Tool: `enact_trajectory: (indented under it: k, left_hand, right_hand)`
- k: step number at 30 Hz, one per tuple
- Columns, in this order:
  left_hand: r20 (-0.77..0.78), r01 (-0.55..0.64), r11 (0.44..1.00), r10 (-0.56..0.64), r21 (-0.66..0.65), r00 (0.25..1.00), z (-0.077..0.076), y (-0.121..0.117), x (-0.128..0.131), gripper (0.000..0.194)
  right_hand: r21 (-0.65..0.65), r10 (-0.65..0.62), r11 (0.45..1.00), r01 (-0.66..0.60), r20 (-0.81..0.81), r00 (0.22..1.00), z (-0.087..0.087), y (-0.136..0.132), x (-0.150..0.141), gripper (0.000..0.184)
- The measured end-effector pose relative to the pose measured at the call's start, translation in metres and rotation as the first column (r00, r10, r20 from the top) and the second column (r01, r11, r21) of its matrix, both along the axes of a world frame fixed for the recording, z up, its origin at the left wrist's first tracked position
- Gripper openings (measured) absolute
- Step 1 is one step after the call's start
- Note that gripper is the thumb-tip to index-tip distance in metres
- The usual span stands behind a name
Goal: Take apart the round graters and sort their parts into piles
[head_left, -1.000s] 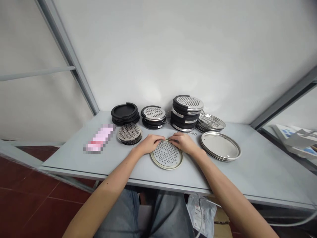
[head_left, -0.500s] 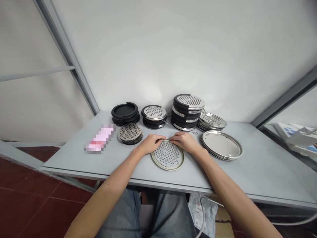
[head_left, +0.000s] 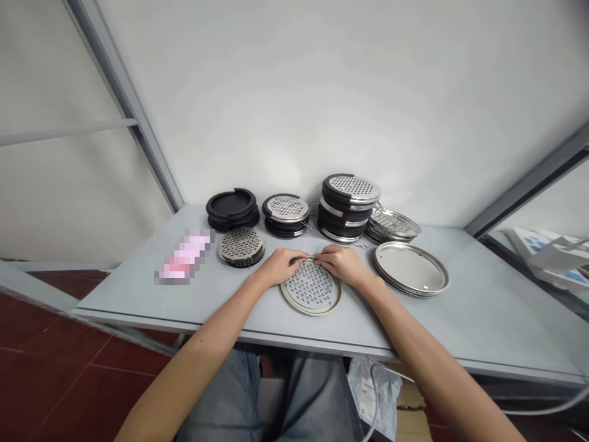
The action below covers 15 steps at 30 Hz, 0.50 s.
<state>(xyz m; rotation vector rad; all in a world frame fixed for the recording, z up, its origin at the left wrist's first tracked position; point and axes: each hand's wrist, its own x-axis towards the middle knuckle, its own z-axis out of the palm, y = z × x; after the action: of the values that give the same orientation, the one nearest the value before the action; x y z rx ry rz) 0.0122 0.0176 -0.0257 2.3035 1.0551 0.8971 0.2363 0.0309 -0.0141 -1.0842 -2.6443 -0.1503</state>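
A round metal grater plate [head_left: 313,287], with rows of small raised teeth, sits inside a shallow round metal lid [head_left: 309,311] near the table's front edge. My left hand [head_left: 281,266] pinches the far rim, left of its middle. Just right of it, my right hand [head_left: 343,264] has its fingers closed on the same rim. The fingers cover the far edge of both pieces. Left of my left hand lies a small stack of dark grater plates [head_left: 241,245]. Beyond my right hand is a stack of plain metal lids [head_left: 409,267].
Black rings [head_left: 230,205] are stacked at the back left. Beside them stand a short stack of black-rimmed graters [head_left: 286,212] and a taller stack [head_left: 346,212]. More metal grater discs [head_left: 393,226] lean at the back right. A blurred pink item [head_left: 186,255] lies left.
Both hands stay on the far rim, with only a very slight shift of the fingers. The whole view has moved a little.
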Motion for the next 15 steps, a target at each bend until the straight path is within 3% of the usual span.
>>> enact_trajectory:
  k: [15]
  left_hand:
    - [-0.009,0.000,1.000,0.000,0.011,1.000,-0.0006,0.0004,0.0000,0.028]
  right_hand:
    - [-0.036,0.014,0.999,-0.015,-0.040,0.999,-0.0027,0.0007,0.0012,0.028]
